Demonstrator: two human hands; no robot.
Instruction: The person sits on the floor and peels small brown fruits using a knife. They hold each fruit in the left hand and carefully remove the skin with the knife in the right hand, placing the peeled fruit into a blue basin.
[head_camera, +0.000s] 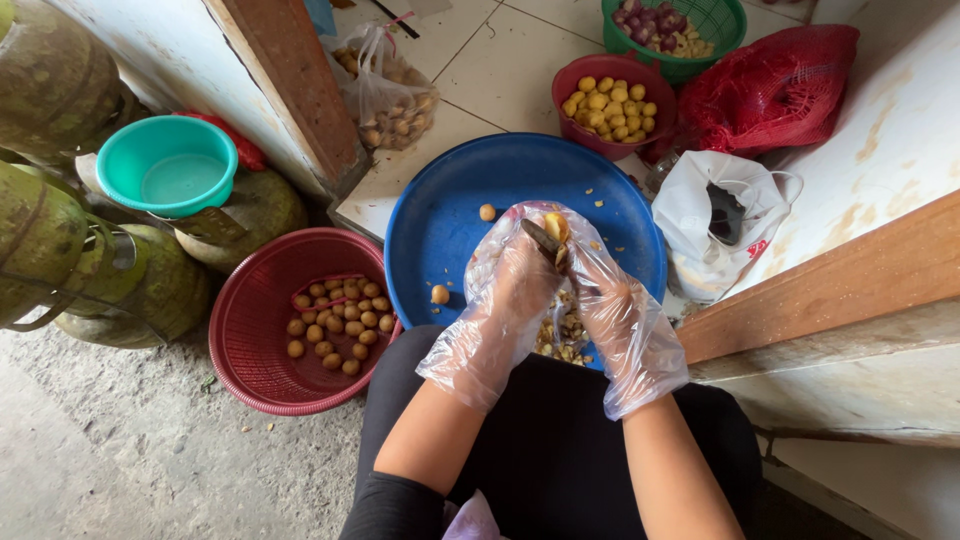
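While hands peel over blue basin (430, 215), floor's pale tile (500, 70) w/ concrete.

Thin, crinkled clear plastic gloves cover the left hand (500, 305) and right hand (620, 320). The blue basin (440, 215) is smooth, glossy plastic; the red basket (250, 350) is ribbed plastic. The floor (130, 450) is rough concrete.
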